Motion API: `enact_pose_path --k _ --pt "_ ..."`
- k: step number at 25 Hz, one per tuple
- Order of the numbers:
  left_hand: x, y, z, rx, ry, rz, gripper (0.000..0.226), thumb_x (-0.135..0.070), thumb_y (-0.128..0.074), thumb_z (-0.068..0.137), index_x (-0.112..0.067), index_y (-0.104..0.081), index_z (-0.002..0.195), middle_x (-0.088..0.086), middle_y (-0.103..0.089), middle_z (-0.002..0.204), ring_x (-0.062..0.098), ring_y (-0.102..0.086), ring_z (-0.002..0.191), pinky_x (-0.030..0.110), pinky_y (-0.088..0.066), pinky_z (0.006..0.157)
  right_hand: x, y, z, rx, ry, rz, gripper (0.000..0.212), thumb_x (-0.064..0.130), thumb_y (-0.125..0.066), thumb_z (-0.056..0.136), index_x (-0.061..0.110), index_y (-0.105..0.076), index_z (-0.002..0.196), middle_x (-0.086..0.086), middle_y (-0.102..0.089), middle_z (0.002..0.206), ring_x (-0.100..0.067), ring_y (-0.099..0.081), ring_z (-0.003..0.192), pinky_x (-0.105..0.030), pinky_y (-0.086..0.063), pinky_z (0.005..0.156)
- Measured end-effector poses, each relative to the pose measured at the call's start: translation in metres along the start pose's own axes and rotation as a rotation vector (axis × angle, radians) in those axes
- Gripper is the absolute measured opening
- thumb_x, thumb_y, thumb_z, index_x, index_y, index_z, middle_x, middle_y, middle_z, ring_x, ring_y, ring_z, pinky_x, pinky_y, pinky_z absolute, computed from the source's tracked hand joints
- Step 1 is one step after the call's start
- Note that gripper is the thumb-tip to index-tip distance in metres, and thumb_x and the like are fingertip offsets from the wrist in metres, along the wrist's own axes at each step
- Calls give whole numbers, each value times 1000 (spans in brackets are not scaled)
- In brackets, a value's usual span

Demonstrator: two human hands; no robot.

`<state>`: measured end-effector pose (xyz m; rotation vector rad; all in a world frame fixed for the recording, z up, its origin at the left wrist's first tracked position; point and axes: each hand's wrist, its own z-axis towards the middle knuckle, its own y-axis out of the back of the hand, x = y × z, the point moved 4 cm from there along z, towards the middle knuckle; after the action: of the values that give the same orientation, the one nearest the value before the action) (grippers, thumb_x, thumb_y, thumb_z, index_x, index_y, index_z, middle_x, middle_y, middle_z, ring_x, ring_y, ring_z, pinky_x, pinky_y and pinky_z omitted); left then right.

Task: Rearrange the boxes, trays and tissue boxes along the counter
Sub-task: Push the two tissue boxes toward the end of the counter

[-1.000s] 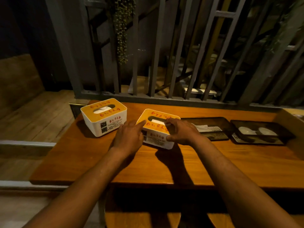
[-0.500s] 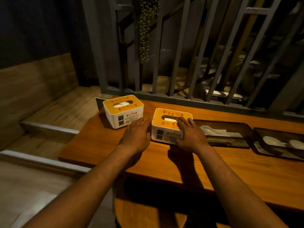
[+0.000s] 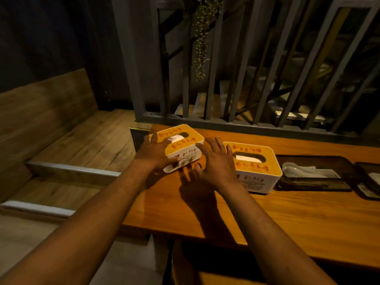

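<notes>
Two tissue boxes sitting on the wooden tabletop (image 3: 287, 212), near its left end. Left tissue box (image 3: 185, 145): white body, orange lid, oval slot with white tissue showing; red script on lid, a dark printed label on the front, none of it legible. Left hand (image 3: 155, 153) is lying over its near-left corner, fingers spread, thumb pressing the front face. Right hand (image 3: 217, 163) is hovering open between the boxes, fingers splayed, holding nothing. Right tissue box (image 3: 255, 167): same design, sitting just beside a dark tray (image 3: 314, 175) holding a white spoon (image 3: 292, 171).
</notes>
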<state>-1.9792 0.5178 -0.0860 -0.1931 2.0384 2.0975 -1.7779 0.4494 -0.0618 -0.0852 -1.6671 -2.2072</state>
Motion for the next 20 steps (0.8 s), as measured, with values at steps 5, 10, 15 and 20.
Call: enact_pose_path --k 5,10,15,20 --pt "17 15 -8 166 -314 43 82 -67 -63 78 -50 -23 147 -2 -3 164 31 2 149 58 -16 115 20 -20 9 16 -53 -5 74 48 -64 84 35 -30 149 -3 -20 162 -27 -4 151 -51 -6 121" --pt "24 15 -29 180 -410 69 78 -60 -56 88 -53 -8 149 -5 4 164 26 7 150 57 -12 116 27 -15 -10 31 -78 -87 66 56 -58 85 33 -40 144 1 -39 153 -24 -27 143 -53 -8 119" --pt "12 -5 -56 -301 -378 -61 52 -35 -53 97 -38 -37 146 5 -40 152 27 -42 135 44 -43 101 30 -11 -5 -19 -94 -266 55 50 -60 86 31 -48 137 0 -45 149 -29 -29 142 -56 -12 117" --pt "-12 -9 -5 -276 -341 4 56 -34 -53 97 -31 -33 149 9 -37 154 30 -38 137 43 -42 103 25 -26 40 7 -21 -373 54 28 -74 80 19 -54 129 -9 -51 142 -29 -54 122 -44 -45 99"
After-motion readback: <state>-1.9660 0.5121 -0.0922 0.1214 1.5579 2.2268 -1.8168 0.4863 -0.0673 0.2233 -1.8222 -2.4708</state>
